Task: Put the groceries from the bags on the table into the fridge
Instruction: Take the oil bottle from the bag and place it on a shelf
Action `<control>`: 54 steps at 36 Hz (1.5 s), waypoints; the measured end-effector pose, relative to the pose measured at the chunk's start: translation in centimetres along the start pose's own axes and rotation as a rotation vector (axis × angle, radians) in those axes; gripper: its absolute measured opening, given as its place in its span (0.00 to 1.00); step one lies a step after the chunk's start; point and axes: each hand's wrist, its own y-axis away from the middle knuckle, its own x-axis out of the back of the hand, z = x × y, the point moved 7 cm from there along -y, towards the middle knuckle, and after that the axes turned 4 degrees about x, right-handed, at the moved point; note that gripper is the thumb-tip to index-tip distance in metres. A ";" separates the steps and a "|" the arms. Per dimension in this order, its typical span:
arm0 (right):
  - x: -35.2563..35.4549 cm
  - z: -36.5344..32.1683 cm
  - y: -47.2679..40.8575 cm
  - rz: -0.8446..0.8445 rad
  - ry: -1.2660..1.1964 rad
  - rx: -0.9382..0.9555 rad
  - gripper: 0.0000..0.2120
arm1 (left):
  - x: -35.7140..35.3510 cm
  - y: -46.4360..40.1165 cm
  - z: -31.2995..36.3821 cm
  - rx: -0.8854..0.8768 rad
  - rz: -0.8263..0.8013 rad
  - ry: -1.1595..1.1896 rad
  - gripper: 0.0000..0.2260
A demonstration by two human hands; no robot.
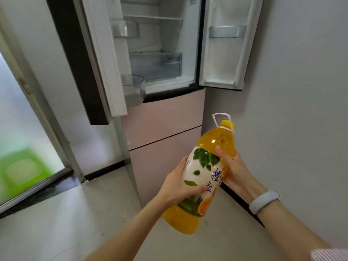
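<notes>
fingers of both hands wrap juice bottle between them

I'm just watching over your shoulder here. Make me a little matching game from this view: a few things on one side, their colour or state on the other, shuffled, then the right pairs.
Things:
1. juice bottle
2. fridge doors
3. wristband
4. lower drawer fronts

States:
A. pale pink, closed
B. swung open
C. pale grey, on the right wrist
D. orange, tilted, held by left hand and right hand

Pairs: 1-D, 2-B, 3-C, 4-A
</notes>
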 end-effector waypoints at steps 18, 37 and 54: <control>-4.0 -11.6 -29.7 -0.109 0.065 0.207 0.41 | 11.0 -28.7 6.7 -0.221 0.092 0.099 0.33; -11.9 -24.7 -54.0 -0.196 -0.017 0.530 0.42 | 26.3 -49.8 17.9 -0.431 0.320 -0.092 0.37; -17.9 -36.9 -66.3 -0.258 -0.255 0.943 0.38 | 38.3 -61.9 30.3 -0.593 0.536 -0.439 0.43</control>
